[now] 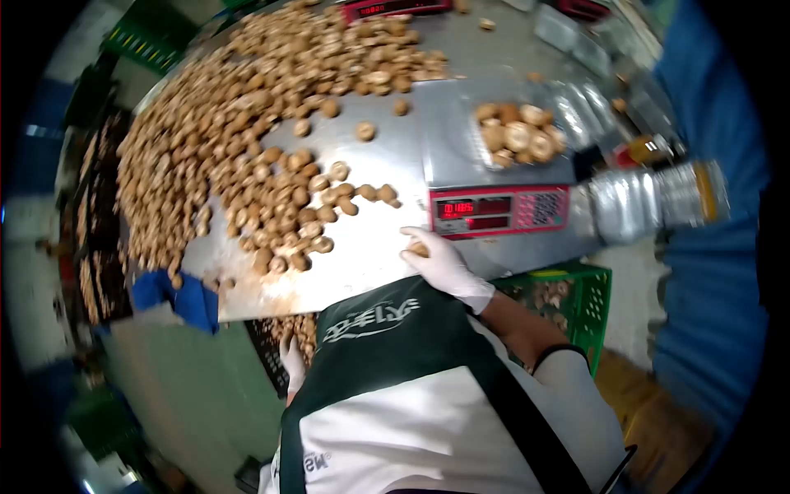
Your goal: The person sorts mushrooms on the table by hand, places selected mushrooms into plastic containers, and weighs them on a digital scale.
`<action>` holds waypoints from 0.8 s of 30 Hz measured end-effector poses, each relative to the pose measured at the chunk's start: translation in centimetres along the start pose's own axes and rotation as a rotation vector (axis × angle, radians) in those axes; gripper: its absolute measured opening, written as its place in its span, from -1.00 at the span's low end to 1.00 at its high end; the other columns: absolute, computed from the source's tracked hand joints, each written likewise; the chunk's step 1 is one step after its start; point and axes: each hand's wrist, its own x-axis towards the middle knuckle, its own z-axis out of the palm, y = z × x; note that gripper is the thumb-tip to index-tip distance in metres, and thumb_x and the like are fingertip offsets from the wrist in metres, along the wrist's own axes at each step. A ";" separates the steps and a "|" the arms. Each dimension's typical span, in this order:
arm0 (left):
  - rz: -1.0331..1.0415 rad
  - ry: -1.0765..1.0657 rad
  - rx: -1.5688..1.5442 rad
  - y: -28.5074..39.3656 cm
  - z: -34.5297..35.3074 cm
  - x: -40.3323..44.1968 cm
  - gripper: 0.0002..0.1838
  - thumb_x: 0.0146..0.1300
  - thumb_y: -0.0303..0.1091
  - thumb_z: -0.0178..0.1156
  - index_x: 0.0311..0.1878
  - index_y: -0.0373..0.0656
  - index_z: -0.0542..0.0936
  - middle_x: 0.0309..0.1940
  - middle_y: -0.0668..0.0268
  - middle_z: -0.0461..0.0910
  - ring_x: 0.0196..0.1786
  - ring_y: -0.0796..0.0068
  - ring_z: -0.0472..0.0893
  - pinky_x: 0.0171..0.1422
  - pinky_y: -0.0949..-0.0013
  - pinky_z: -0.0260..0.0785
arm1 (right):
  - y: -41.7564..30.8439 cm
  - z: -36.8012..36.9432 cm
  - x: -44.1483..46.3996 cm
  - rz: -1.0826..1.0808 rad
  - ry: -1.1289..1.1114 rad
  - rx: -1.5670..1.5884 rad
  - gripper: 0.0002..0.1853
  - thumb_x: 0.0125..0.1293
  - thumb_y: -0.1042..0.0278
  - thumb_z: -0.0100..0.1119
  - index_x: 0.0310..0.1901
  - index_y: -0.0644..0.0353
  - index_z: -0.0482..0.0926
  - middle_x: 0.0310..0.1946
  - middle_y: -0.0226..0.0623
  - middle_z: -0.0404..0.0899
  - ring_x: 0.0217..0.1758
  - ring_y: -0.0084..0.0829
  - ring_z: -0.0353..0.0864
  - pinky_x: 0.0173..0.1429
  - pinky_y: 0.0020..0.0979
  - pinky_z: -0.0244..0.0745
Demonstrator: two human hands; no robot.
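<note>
My right hand (443,265), in a white glove, is at the table's front edge just below the red scale (502,212). Its thumb and fingers are closed round a brown mushroom (419,248). On the scale's plate stands a clear tray of mushrooms (517,134); the red display is lit. Down below the table edge, my left hand (291,361), also gloved, is at a dark crate of mushrooms (267,346); its fingers are small and blurred, so its grip is unclear. Loose mushrooms (284,198) lie left of the scale.
A large mushroom heap (271,62) covers the table's left and back. Stacked clear trays (625,206) and a tape roll are right of the scale. A green crate (599,309) stands below the front edge. A blue cloth (193,305) hangs at the left corner.
</note>
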 end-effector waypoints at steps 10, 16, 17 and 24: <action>0.062 -0.004 -0.018 17.1 3.5 -1.8 -0.73 0.40 -0.43 0.09 0.08 -0.35 0.55 0.02 0.12 0.60 0.11 0.33 0.55 0.29 0.36 0.32 | 1.5 2.1 5.7 -0.496 -0.182 -0.698 -0.56 0.18 0.13 0.31 0.08 0.08 0.58 0.02 -0.26 0.51 0.19 -0.20 0.42 0.29 -0.21 0.34; 0.055 -0.113 -0.091 17.8 4.5 -0.3 -0.69 0.44 -0.44 0.02 0.16 -0.35 0.51 0.04 0.16 0.59 0.09 0.37 0.56 0.28 0.36 0.35 | -6.1 -6.5 2.5 -0.655 0.350 -0.396 -0.67 0.17 0.41 0.33 -0.01 0.12 0.60 -0.06 -0.27 0.58 0.06 -0.18 0.52 0.20 -0.23 0.40; 0.038 -0.121 -0.112 19.2 4.8 0.0 -0.69 0.45 -0.43 0.02 0.17 -0.35 0.50 0.04 0.17 0.59 0.09 0.39 0.56 0.26 0.37 0.36 | -6.8 -9.2 2.1 -0.658 0.501 -0.485 -0.67 0.13 0.46 0.34 -0.02 0.13 0.61 -0.07 -0.26 0.59 0.04 -0.20 0.53 0.19 -0.22 0.39; 0.088 -0.205 -0.158 24.0 7.5 2.6 -0.68 0.49 -0.40 0.00 0.20 -0.35 0.49 0.03 0.21 0.58 -0.01 0.47 0.57 0.21 0.41 0.39 | -7.8 -20.7 0.4 -0.201 0.756 -0.957 -0.46 0.03 0.34 0.42 0.11 0.11 0.57 0.05 -0.30 0.52 0.11 -0.17 0.46 0.23 -0.19 0.37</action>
